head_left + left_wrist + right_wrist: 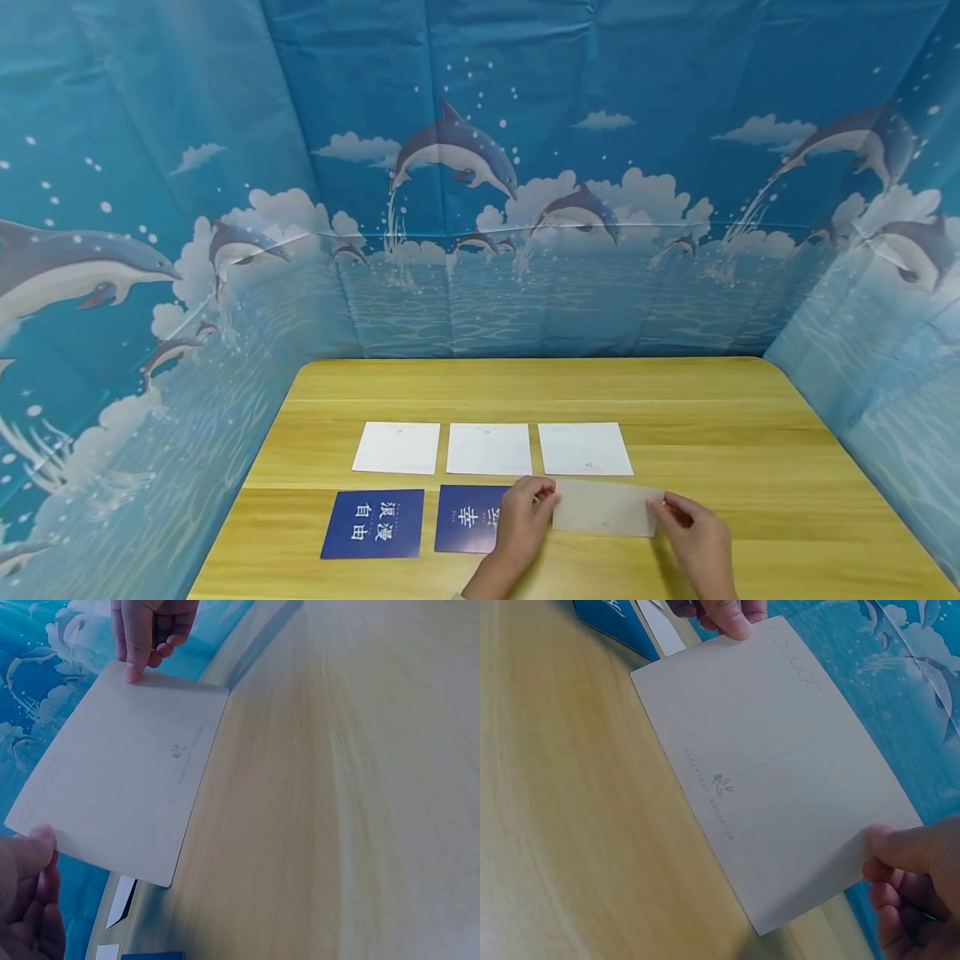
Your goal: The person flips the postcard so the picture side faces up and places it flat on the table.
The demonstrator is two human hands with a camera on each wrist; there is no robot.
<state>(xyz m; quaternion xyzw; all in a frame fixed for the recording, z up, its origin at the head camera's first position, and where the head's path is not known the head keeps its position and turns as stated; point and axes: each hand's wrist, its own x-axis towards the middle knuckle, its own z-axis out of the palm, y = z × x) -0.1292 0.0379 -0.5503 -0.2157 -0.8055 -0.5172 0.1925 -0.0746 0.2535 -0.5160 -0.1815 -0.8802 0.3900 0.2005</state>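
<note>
A white postcard (604, 507) is held up off the table between both hands, its printed back showing a small bird mark and a row of circles. My left hand (522, 518) pinches its left edge between thumb and fingers. At the opposite edge my right hand (694, 537) pinches it the same way. Below the left hand lies a blue card (459, 521) with white characters, partly covered by that hand. In the right wrist view the postcard (765, 787) appears tilted, with the right thumb on its face.
Another blue card (372, 525) lies at the left of the front row. Behind are three white cards in a row: left (397, 448), middle (489, 450) and right (585, 450). A dolphin-print curtain (525, 300) stands around the yellow wooden table (712, 408).
</note>
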